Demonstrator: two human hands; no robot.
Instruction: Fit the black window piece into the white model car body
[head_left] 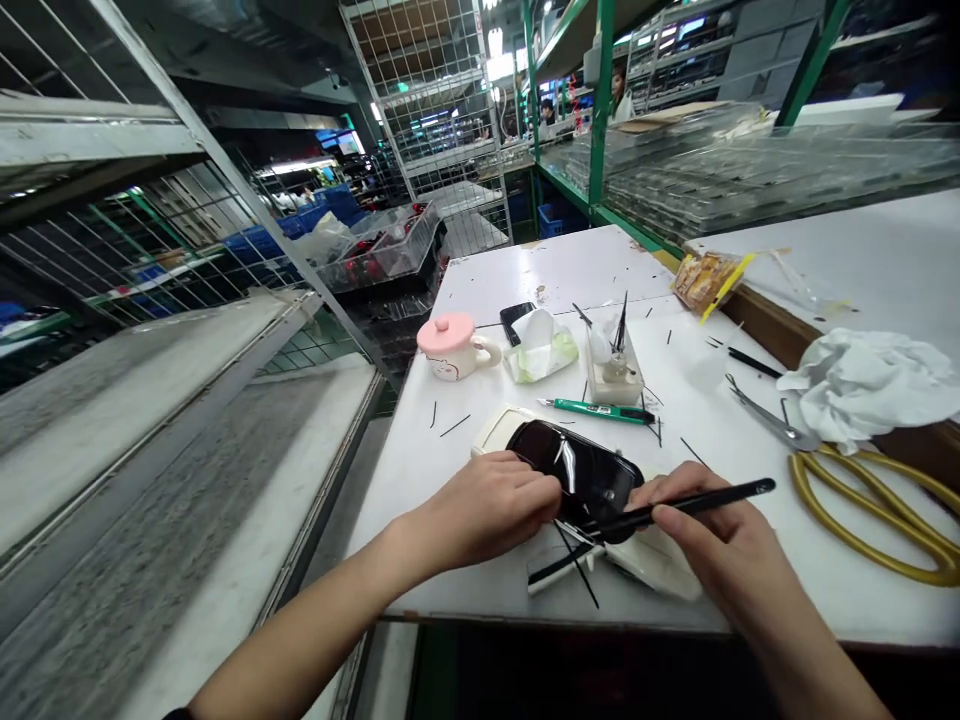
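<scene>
A glossy black curved part (581,470) lies on a white plastic piece (499,425) near the front edge of the white table (570,270). My left hand (487,510) is closed, its fingers pressing on the black part's near left edge. My right hand (712,540) pinches a thin black brush-like tool (690,502), whose tip touches the black part's near right end. A few thin black sticks (574,560) and another white piece (660,565) lie under the hands.
Behind the part lie a green pen (596,409), a small bottle on a white block (615,368), a pink lidded mug (450,345), tissues (541,345) and a phone (516,318). Gold-handled scissors (862,490) and a white rag (870,385) lie right. Wire shelving stands left.
</scene>
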